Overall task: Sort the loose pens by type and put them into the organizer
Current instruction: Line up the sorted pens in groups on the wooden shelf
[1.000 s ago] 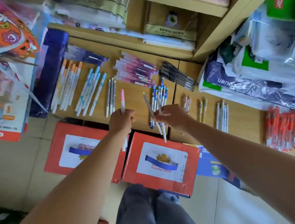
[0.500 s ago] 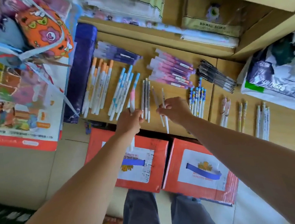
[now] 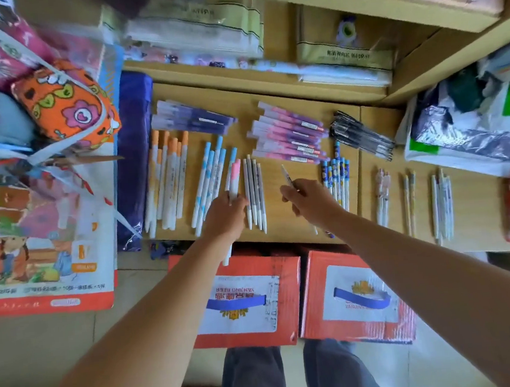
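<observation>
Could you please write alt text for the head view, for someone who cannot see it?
The left hand holds a pink-capped pen beside blue-capped pens on a wooden shelf of sorted pens; the right hand holds a white pen.

Pale wooden shelving (image 3: 272,173) fills the corner ahead, with soft, even light on its low shelf and a cluttered tier above. The floor (image 3: 45,350) is light tile, I think, though it blurs toward the edges. Two red boxes (image 3: 291,301) sit under the shelf's front edge. Printed packs (image 3: 36,243) lean at the left beside a blue roll (image 3: 135,160); plastic bags (image 3: 464,138) pile up at the right.
</observation>
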